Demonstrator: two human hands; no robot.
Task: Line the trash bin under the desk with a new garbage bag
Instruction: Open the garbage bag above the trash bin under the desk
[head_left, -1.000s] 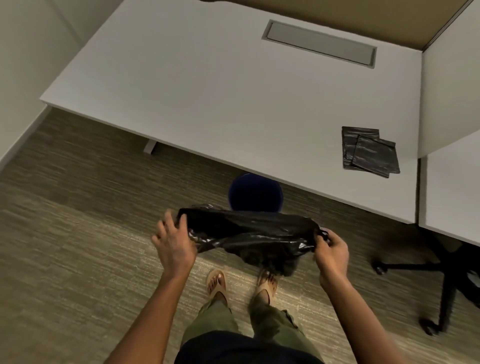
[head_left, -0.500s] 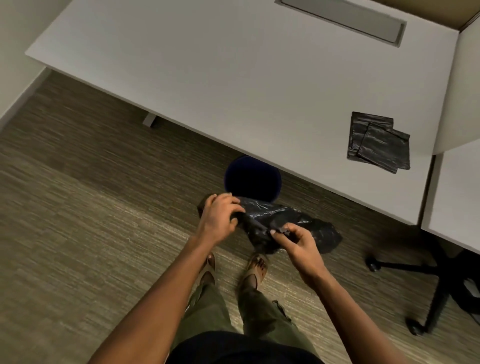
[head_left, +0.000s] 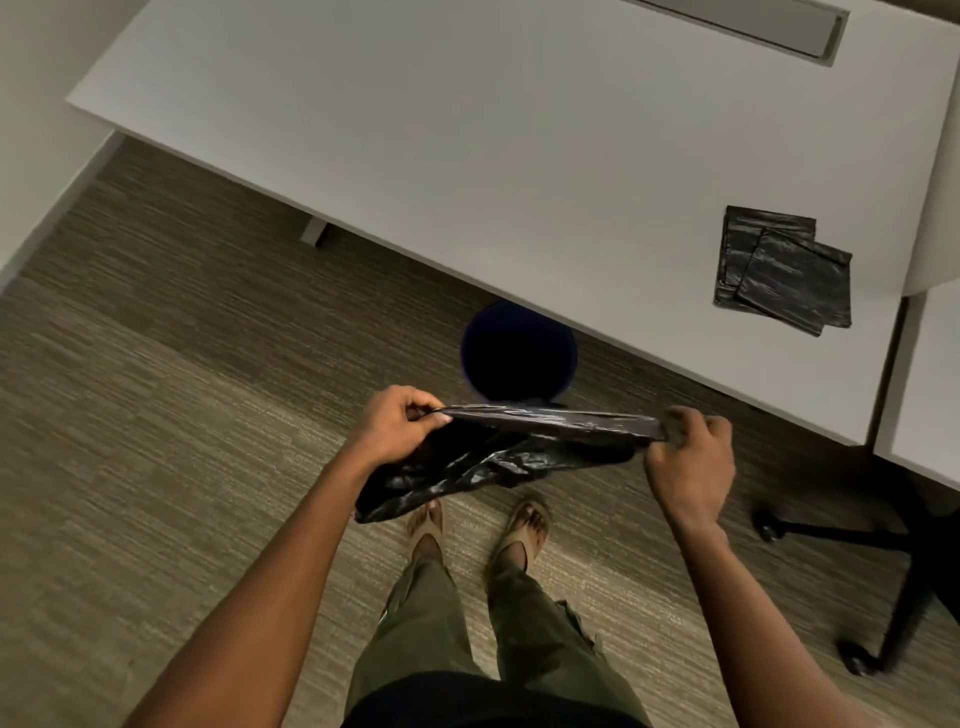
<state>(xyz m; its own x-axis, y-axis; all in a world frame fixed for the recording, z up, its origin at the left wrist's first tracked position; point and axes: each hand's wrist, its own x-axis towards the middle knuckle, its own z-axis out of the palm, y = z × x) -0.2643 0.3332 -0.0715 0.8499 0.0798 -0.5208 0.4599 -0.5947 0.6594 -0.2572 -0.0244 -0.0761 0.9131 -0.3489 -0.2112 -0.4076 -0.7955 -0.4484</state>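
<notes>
Hands: two, left, right | garbage bag: one, gripped | trash bin: one

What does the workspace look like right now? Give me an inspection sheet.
Surface: white desk, bare apart from folded bags; carpeted floor.
Job's things: dark round bin on the floor, partly under the desk edge, no liner visible; black garbage bag held stretched above the floor in front of it.
Clutter: folded black bags on the desk at right.
Grippers: left hand and right hand each pinch one end of the bag's top edge.
Cables: nothing seen.
Surroundings: office chair base at right; wall at left.
</notes>
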